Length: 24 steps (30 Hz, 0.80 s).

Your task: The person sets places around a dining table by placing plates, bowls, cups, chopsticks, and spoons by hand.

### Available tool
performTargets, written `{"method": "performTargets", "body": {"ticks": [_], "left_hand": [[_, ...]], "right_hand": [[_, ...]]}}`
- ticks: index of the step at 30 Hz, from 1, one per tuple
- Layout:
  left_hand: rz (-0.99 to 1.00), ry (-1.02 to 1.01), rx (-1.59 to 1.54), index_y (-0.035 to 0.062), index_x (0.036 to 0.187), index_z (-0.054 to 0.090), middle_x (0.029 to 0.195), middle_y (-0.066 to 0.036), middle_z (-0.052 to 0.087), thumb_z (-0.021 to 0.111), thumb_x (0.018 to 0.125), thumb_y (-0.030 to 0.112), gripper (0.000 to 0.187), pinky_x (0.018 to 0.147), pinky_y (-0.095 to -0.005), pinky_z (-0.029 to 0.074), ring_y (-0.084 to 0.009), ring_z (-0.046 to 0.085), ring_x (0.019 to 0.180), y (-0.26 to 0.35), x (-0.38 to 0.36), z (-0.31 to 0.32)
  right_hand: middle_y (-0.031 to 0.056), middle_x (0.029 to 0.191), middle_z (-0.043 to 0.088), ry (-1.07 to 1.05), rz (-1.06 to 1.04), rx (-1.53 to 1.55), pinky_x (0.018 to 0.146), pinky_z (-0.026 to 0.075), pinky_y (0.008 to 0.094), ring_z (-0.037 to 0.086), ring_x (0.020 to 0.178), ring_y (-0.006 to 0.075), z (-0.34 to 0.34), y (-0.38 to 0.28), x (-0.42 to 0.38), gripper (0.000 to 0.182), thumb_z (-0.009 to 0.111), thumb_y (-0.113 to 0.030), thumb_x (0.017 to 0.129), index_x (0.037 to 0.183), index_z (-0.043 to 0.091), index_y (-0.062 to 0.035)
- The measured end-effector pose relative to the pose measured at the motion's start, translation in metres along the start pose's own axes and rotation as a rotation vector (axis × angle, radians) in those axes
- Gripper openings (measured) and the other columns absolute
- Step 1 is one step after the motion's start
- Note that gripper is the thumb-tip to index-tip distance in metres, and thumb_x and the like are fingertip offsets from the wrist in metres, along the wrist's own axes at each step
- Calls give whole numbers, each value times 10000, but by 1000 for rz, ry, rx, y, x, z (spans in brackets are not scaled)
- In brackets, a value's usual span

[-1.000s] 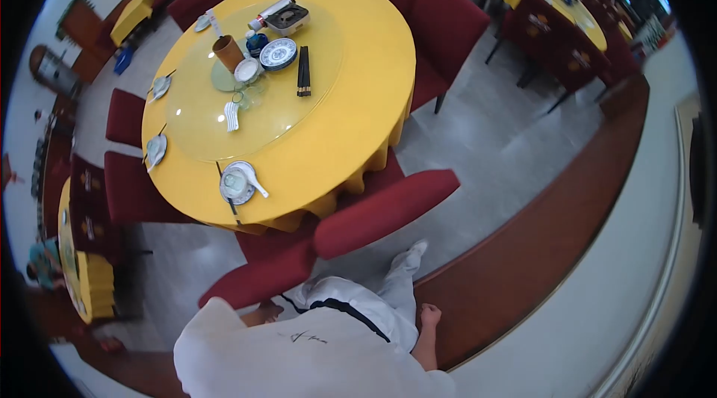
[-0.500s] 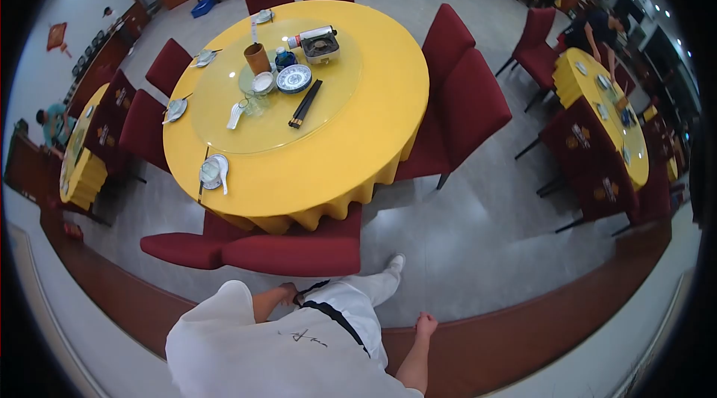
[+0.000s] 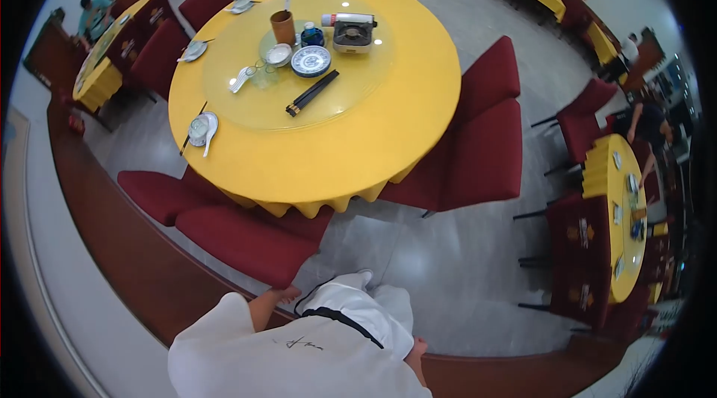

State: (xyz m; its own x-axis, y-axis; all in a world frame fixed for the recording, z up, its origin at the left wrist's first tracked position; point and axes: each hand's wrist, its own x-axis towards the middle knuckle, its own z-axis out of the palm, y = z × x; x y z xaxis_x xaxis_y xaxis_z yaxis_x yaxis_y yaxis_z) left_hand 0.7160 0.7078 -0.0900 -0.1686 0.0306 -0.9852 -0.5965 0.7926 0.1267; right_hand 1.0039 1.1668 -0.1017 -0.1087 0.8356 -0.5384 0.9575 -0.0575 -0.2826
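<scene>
My left hand [image 3: 287, 294] hangs low beside my white trousers, just under the edge of a dark red chair [image 3: 243, 243]; its fingers look loosely stretched, with nothing visible in them. On the other side, my right hand [image 3: 420, 346] shows only in part against the trouser leg, its fingers mostly hidden. In front of me stands a round table with a yellow cloth [image 3: 336, 163] and a glass turntable [image 3: 358, 99]. On the turntable are black chopsticks [image 3: 312, 93], stacked patterned plates [image 3: 311, 60], a portable gas stove [image 3: 353, 36] and a brown cup [image 3: 282, 26].
More red chairs [image 3: 484, 155] ring the table at the right and back. A place setting [image 3: 200, 129] lies near its left edge. At the far right, a person [image 3: 648, 127] leans over another yellow table [image 3: 617, 174]. Another person [image 3: 95, 17] is at the far left.
My view has turned to the right and moved along the table, so the round table now sits nearer. My right hand has dropped in close to my trousers; my left stays at my side.
</scene>
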Motion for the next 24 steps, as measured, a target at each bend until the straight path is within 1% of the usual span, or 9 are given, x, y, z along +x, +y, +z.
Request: {"method": "performTargets", "body": {"ticks": [1,4,6,8,12,13,17,20,24], "left_hand": [[37,64,-129,73,709,595,577,-27,516,618,770,349,284,482,-329,503,-179,464,416,4,-10,5],[43,12,-537,25,853,642,692,-75,623,619,784,334,317,560,-320,558,-200,585,496,1,-9,15],[-70,68,-408,9,897,654,807,-104,661,607,772,358,374,580,-328,559,-208,638,628,12,-22,23],[-84,103,-348,-22,896,679,833,-126,695,623,748,340,395,605,-349,568,-224,680,711,26,-24,38],[-116,295,-549,-32,776,685,739,-126,689,635,732,320,357,595,-353,565,-220,679,656,62,-62,84],[-77,349,-619,-30,762,686,727,-128,687,633,732,315,351,592,-357,564,-219,676,640,89,-68,77],[79,541,-437,27,805,702,732,-124,694,639,693,263,269,627,-350,535,-218,667,632,159,-97,38],[353,728,-629,21,811,686,731,-120,689,626,728,207,212,640,-337,525,-200,661,652,218,-134,-16],[479,793,-781,-13,822,662,734,-97,681,621,787,171,192,628,-316,519,-156,648,667,249,-123,-98]], "right_hand": [[226,840,700,50,1,-29,707,533,414,692,761,319,2,2,22,307,666,-185,721,939,713,26],[234,833,694,-202,-128,-253,703,534,414,693,769,298,-23,-58,57,300,681,-194,728,926,710,29],[226,851,698,-365,16,-182,703,533,406,690,775,268,-30,-128,90,302,691,-214,732,900,710,36],[173,759,664,-457,-138,-159,620,514,401,644,675,253,-13,-188,146,258,680,-220,739,836,698,18],[77,606,598,-604,-438,-29,486,473,384,565,516,216,37,-351,211,209,653,-209,757,719,664,-4],[62,590,584,-624,-429,-4,477,461,374,553,508,201,43,-402,202,201,641,-190,764,698,648,0],[51,610,604,-677,-1057,-7,469,442,301,550,529,119,91,-550,206,168,639,-148,787,730,662,9],[72,683,658,-819,-828,-90,568,477,296,595,619,125,76,-641,136,202,635,-165,824,828,676,33],[69,666,630,-829,-1052,-150,526,451,287,567,570,120,128,-672,113,207,635,-181,845,841,665,24]]}}
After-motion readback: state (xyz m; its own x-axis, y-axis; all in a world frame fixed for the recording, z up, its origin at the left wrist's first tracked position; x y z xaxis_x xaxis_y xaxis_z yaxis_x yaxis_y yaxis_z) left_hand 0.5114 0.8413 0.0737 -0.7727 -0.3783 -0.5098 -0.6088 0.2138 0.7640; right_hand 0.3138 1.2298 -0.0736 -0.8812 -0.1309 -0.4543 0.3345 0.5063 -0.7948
